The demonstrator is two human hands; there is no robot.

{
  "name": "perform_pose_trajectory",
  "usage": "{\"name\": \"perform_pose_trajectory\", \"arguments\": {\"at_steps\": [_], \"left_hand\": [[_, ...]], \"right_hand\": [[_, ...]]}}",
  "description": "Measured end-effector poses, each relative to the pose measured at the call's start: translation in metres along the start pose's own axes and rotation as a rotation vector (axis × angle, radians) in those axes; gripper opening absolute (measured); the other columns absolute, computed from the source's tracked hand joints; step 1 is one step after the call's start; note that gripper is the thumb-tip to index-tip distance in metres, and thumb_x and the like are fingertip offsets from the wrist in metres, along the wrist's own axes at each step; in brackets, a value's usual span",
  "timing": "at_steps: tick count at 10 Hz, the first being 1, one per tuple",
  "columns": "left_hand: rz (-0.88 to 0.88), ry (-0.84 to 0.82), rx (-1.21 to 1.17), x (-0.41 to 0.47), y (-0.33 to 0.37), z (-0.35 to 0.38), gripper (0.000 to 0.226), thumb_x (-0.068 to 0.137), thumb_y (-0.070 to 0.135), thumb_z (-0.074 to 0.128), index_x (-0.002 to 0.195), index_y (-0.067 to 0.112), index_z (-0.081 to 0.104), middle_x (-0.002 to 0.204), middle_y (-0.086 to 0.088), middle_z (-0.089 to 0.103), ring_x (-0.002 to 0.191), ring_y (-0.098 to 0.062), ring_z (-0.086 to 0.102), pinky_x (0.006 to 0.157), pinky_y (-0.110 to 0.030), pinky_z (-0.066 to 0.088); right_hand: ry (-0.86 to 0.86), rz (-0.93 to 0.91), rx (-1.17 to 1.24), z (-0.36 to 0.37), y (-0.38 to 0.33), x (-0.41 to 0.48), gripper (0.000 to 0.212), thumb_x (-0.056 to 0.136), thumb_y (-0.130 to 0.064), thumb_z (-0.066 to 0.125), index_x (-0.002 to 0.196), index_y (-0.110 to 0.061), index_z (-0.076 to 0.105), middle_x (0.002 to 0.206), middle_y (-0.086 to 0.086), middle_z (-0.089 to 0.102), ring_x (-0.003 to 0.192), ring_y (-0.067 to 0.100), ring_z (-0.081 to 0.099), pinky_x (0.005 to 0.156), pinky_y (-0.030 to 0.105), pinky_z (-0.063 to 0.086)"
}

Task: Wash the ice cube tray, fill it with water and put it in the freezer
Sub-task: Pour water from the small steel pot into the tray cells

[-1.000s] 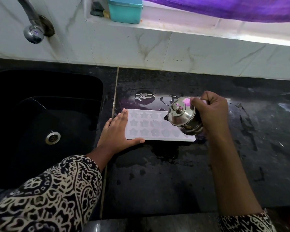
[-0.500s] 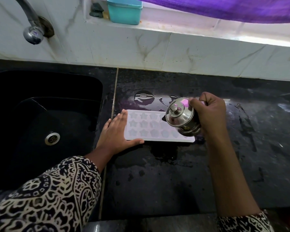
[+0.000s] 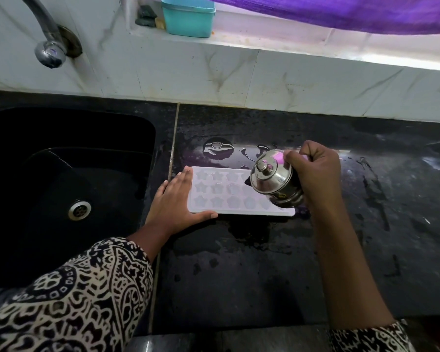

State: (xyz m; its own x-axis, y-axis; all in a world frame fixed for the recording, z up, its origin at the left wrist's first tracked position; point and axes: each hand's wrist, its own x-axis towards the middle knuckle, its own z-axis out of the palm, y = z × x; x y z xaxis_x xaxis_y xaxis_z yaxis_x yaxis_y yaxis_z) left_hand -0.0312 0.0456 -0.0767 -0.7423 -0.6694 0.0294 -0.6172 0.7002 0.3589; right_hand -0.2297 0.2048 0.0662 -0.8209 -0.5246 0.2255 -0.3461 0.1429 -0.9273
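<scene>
Black wet counter (image 3: 252,270) | sink (image 3: 142,128) lft | L hand (image 3: 174,204) flat by tray (image 3: 221,196) | R hand (image 3: 315,174) grip clasps jug (image 3: 273,177)

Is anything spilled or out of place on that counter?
Yes: puddles of water lie on the black stone counter behind the white star-moulded ice cube tray, and wet patches darken it in front.

1 tray (image 3: 221,199), 3 mould rows, rightmost columns hidden by jug. 1 steel jug (image 3: 273,180). 2 hands: left (image 3: 174,204), right (image 3: 314,174). 1 sink (image 3: 69,138), 1 drain (image 3: 79,210), 1 tap (image 3: 47,47). 1 teal box (image 3: 188,16).
</scene>
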Motion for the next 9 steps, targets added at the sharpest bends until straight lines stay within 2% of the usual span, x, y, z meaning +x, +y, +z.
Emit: {"name": "perform_pose_trajectory", "arguments": {"at_steps": [1,2,4,5,7,9], "left_hand": [[0.002,0.0,0.003,0.0,0.0,0.0,0.132,0.054,0.102,0.024,0.155,0.021,-0.002,0.164,0.004,0.006,0.149,-0.012,0.013,0.119,-0.038,0.007],[0.001,-0.001,0.005,0.0,0.0,0.0,0.132,0.054,0.101,0.024,0.155,0.021,-0.003,0.164,0.005,0.005,0.149,-0.012,0.012,0.119,-0.037,0.007],[0.001,-0.006,0.0,-0.001,0.001,-0.001,0.133,0.053,0.102,0.023,0.155,0.021,-0.004,0.164,0.005,0.004,0.149,-0.012,0.01,0.119,-0.037,0.006],[0.003,-0.006,0.001,-0.001,0.001,-0.002,0.131,0.055,0.1,0.026,0.155,0.021,-0.004,0.164,0.005,0.004,0.149,-0.012,0.01,0.119,-0.037,0.006],[0.002,-0.008,-0.001,-0.001,0.001,-0.003,0.131,0.055,0.1,0.026,0.156,0.021,-0.003,0.164,0.004,0.005,0.149,-0.012,0.01,0.119,-0.037,0.006],[0.0,-0.003,-0.016,-0.001,0.002,-0.003,0.131,0.055,0.099,0.028,0.156,0.021,0.0,0.164,0.005,0.007,0.149,-0.011,0.012,0.119,-0.037,0.007]], "right_hand": [[-0.015,0.002,-0.002,0.001,0.001,-0.001,0.034,0.073,-0.011,0.066,0.055,-0.019,0.039,0.056,0.01,0.04,0.055,0.019,0.036,0.056,0.028,0.038],[-0.02,-0.012,-0.01,0.003,0.002,-0.002,0.036,0.074,-0.011,0.067,0.054,-0.021,0.039,0.051,0.0,0.04,0.051,0.013,0.037,0.05,0.021,0.037],[-0.01,0.012,0.07,0.001,-0.002,-0.001,0.031,0.07,-0.012,0.068,0.055,-0.015,0.04,0.058,0.012,0.038,0.056,0.02,0.033,0.054,0.028,0.035],[0.007,0.051,0.119,-0.001,-0.002,0.0,0.033,0.073,-0.009,0.065,0.055,-0.016,0.039,0.058,0.012,0.037,0.056,0.02,0.034,0.053,0.029,0.034],[0.107,0.209,0.398,-0.008,0.003,0.001,0.036,0.073,0.003,0.06,0.052,-0.016,0.038,0.052,0.002,0.04,0.048,0.011,0.035,0.046,0.02,0.035],[0.126,0.188,0.233,-0.018,0.011,0.0,0.036,0.073,0.0,0.063,0.052,-0.017,0.039,0.058,0.01,0.043,0.052,0.015,0.037,0.046,0.022,0.035]]}}
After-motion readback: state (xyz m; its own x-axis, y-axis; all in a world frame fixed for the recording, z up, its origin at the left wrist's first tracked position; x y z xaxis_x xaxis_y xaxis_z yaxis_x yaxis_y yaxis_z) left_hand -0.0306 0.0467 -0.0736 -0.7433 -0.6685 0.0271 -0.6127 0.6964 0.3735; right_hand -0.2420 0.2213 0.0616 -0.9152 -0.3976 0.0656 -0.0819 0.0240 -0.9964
